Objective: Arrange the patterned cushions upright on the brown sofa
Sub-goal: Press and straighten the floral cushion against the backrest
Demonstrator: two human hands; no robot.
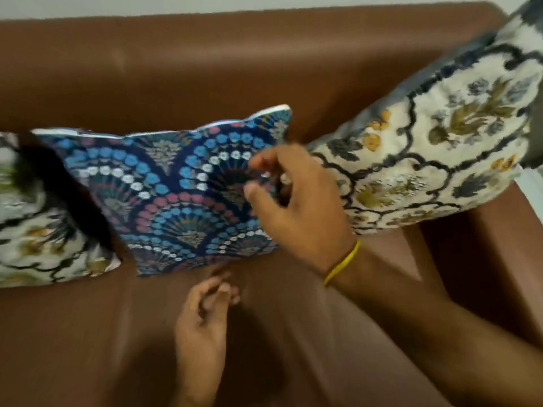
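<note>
A blue cushion (164,183) with a fan pattern leans upright against the backrest of the brown sofa (205,69). My right hand (296,207), with a yellow band at the wrist, hovers over the cushion's right edge with loosely curled fingers and grips nothing. My left hand (202,324) is lower, just below the cushion's bottom edge and above the seat, its fingers relaxed and empty. A cream floral cushion (38,230) stands at the left, touching the blue one. A second cream floral cushion (435,136) lies tilted at the right, over the armrest.
The sofa's right armrest (482,259) rises beside my right forearm. Bare brown seat (73,348) stretches in front of the cushions. A pale wall (235,4) shows behind the backrest. The picture is motion-blurred.
</note>
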